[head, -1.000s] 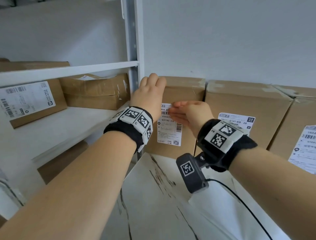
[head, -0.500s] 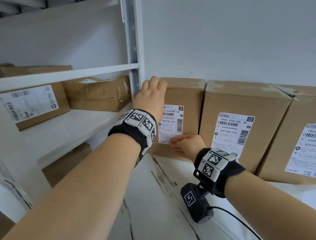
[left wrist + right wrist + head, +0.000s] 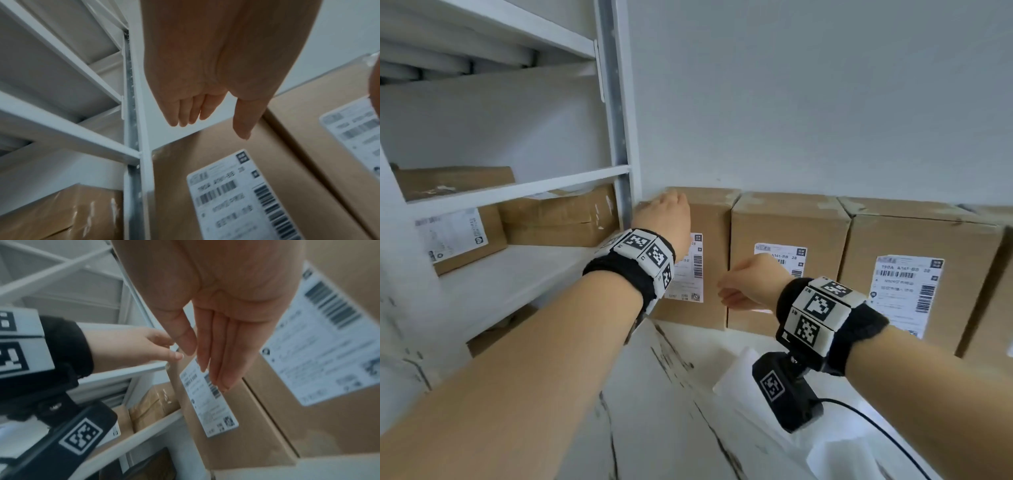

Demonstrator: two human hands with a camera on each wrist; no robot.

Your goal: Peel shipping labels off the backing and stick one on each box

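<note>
Three brown boxes stand in a row against the wall, each with a white shipping label on its front. The leftmost box (image 3: 710, 212) carries a label (image 3: 693, 270) (image 3: 236, 203) (image 3: 207, 402) that lies flat. My left hand (image 3: 664, 212) (image 3: 205, 123) hovers at that box's top left corner, fingers straight, holding nothing. My right hand (image 3: 726, 291) (image 3: 205, 363) is open with straight fingers, just off the label's right edge, in front of the second box (image 3: 787, 219). The third box (image 3: 921, 233) stands further right.
A white metal rack (image 3: 619, 137) stands directly left of the boxes, with taped cardboard boxes (image 3: 558, 219) on its shelf, one of them labelled (image 3: 452, 233). The boxes stand on a white marbled table (image 3: 654, 411). White sheets (image 3: 743, 373) lie under my right wrist.
My right hand slid down the leftmost box's label and has come off it to the right. My left hand has eased off the box's top corner. The view has tilted upward.
</note>
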